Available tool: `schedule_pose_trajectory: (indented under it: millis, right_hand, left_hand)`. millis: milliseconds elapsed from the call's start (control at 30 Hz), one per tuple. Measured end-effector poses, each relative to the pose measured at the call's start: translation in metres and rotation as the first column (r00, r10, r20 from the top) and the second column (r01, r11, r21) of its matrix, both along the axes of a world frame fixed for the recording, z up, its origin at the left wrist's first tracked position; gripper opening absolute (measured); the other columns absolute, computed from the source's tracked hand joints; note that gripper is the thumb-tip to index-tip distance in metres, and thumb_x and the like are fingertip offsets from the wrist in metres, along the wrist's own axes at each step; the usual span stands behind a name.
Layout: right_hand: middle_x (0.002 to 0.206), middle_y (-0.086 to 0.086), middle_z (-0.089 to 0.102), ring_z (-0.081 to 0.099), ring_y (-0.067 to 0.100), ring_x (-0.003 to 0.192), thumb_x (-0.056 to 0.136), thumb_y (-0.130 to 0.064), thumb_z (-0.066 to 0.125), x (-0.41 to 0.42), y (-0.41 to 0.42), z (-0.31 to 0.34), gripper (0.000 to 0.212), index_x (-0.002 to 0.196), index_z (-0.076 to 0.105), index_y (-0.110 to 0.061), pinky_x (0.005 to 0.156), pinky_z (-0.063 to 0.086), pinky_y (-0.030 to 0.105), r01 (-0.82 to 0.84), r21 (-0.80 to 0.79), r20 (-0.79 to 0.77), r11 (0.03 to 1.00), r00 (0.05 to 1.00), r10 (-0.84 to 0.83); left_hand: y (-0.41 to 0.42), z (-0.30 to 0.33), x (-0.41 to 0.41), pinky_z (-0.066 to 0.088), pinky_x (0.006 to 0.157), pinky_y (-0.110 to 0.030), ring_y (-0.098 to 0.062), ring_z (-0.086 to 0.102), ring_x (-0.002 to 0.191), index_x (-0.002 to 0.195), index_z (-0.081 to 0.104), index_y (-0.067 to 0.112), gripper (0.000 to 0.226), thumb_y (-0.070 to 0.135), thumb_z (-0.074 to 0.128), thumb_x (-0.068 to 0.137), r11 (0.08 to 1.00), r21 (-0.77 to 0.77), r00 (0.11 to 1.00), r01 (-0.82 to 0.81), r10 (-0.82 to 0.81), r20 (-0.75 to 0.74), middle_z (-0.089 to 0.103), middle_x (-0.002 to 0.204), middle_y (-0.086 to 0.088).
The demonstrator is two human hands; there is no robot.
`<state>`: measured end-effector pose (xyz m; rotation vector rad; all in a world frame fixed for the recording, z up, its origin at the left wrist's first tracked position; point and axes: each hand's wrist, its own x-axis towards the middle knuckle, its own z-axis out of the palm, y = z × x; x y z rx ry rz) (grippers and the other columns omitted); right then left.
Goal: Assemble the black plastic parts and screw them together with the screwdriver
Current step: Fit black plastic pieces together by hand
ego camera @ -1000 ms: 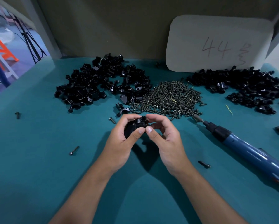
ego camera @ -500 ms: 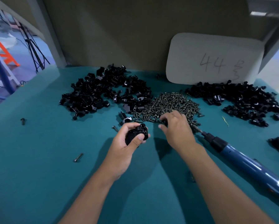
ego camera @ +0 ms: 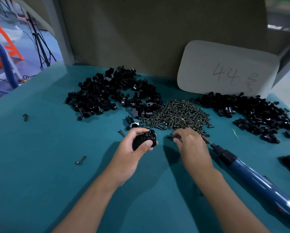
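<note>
Holding the joined black plastic parts (ego camera: 145, 139) in my left hand (ego camera: 132, 148), I see what has changed: a second ago both hands were closed together around that piece, and since then my right hand (ego camera: 191, 145) has gone out to the screw pile (ego camera: 178, 113) at twelve o'clock and come back toward me. It now pinches what looks like a single dark screw (ego camera: 170, 136) between fingertips and thumb, just off the near edge of the pile. I judge the parts are mated and the step in hand is seating a screw; driving has not begun.

My left hand grips the assembly with fingers curled round it and the thumb pressed over its front, the round socket facing up, just above the teal tabletop (ego camera: 56, 165) at centre. My right hand is palm down, knuckles toward me, fingers narrowed on the screw, near the assembly at its three o'clock but not touching it.

The blue screwdriver (ego camera: 258, 179) lies untouched on the tabletop at four o'clock, its bit pointing toward the pile beside my right hand. Loose black parts (ego camera: 110, 93) sit heaped at eleven o'clock, with more at two.
</note>
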<state>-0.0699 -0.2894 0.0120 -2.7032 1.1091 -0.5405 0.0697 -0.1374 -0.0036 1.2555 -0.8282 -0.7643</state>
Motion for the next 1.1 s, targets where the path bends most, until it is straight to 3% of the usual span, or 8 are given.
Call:
schedule_pose_trajectory:
  millis: [133, 200, 267, 333, 533, 667, 900, 1100]
  right_hand:
    - [0.109, 0.000, 0.062, 0.049, 0.021, 0.098, 0.101, -0.021, 0.060, -0.003, 0.001, 0.001, 0.012, 0.109, 0.068, -0.017, 0.086, 0.045, 0.035, -0.011, -0.094, -0.022, 0.995, 1.000, 0.009]
    - [0.102, -0.006, 0.063, 0.052, 0.017, 0.096, 0.101, -0.019, 0.060, -0.002, 0.005, 0.008, 0.007, 0.106, 0.066, -0.020, 0.084, 0.045, 0.030, -0.065, -0.006, 0.136, 0.998, 0.989, 0.065]
    - [0.097, -0.012, 0.061, 0.056, 0.004, 0.092, 0.100, -0.018, 0.062, 0.004, 0.015, 0.017, 0.008, 0.103, 0.067, -0.023, 0.082, 0.043, 0.014, -0.210, 0.081, 0.312, 0.974, 0.934, 0.176]
    - [0.099, -0.011, 0.062, 0.058, -0.001, 0.094, 0.097, -0.016, 0.066, 0.008, 0.026, 0.024, 0.009, 0.102, 0.071, -0.022, 0.082, 0.039, 0.005, -0.313, 0.036, 0.407, 0.949, 0.872, 0.272]
    - [0.092, -0.009, 0.067, 0.061, 0.000, 0.087, 0.090, -0.010, 0.075, 0.002, 0.037, 0.032, 0.007, 0.096, 0.075, -0.014, 0.072, 0.046, 0.014, -0.367, -0.008, 0.484, 0.930, 0.813, 0.324]
    - [0.095, -0.003, 0.067, 0.062, 0.004, 0.090, 0.089, -0.006, 0.076, 0.002, 0.036, 0.031, 0.007, 0.094, 0.075, -0.011, 0.075, 0.044, 0.008, -0.378, 0.001, 0.478, 0.926, 0.813, 0.331]
    - [0.092, -0.005, 0.070, 0.065, 0.006, 0.089, 0.088, -0.009, 0.078, 0.000, 0.035, 0.035, 0.006, 0.094, 0.077, -0.010, 0.076, 0.053, 0.020, -0.414, -0.006, 0.450, 0.910, 0.812, 0.372]
    - [0.086, -0.007, 0.069, 0.064, 0.005, 0.083, 0.086, -0.013, 0.080, 0.002, 0.038, 0.037, 0.008, 0.092, 0.076, -0.012, 0.070, 0.047, 0.012, -0.441, 0.050, 0.455, 0.896, 0.809, 0.373]
  left_hand:
    - [0.000, -0.001, 0.000, 0.054, 0.091, -0.029, -0.022, 0.071, 0.104, 0.112, 0.061, 0.038, 0.032, 0.049, 0.069, 0.083, 1.000, 0.002, 1.000, -0.012, 0.012, -0.019, 0.073, 0.115, -0.005]
    - [-0.001, -0.001, 0.000, 0.055, 0.093, -0.032, -0.023, 0.071, 0.105, 0.113, 0.062, 0.036, 0.033, 0.049, 0.069, 0.084, 1.000, 0.003, 1.000, -0.022, 0.022, -0.011, 0.072, 0.117, -0.006]
    - [-0.001, 0.000, 0.000, 0.056, 0.095, -0.033, -0.023, 0.071, 0.104, 0.113, 0.062, 0.037, 0.031, 0.048, 0.069, 0.085, 0.999, -0.003, 0.999, -0.037, 0.037, -0.004, 0.071, 0.115, -0.004]
    - [-0.002, 0.000, 0.000, 0.056, 0.094, -0.032, -0.025, 0.071, 0.101, 0.112, 0.063, 0.038, 0.026, 0.045, 0.069, 0.087, 0.999, -0.003, 0.999, -0.044, 0.044, 0.007, 0.070, 0.113, -0.005]
    - [-0.003, -0.001, 0.001, 0.056, 0.092, -0.032, -0.021, 0.070, 0.099, 0.112, 0.063, 0.037, 0.025, 0.041, 0.069, 0.087, 0.998, -0.020, 0.998, -0.063, 0.063, 0.027, 0.069, 0.112, -0.002]
    - [-0.003, -0.002, 0.001, 0.056, 0.092, -0.033, -0.021, 0.070, 0.098, 0.110, 0.064, 0.041, 0.025, 0.044, 0.069, 0.086, 0.998, -0.034, 0.998, -0.058, 0.059, 0.037, 0.069, 0.111, 0.000]
    - [-0.002, -0.002, 0.001, 0.054, 0.092, -0.032, -0.019, 0.069, 0.098, 0.111, 0.063, 0.039, 0.027, 0.047, 0.068, 0.086, 0.999, -0.023, 0.996, -0.038, 0.040, 0.075, 0.068, 0.107, 0.006]
    - [-0.002, -0.001, 0.001, 0.054, 0.095, -0.033, -0.020, 0.067, 0.100, 0.110, 0.063, 0.040, 0.026, 0.049, 0.068, 0.086, 1.000, -0.021, 0.994, -0.013, 0.016, 0.107, 0.068, 0.104, 0.005]
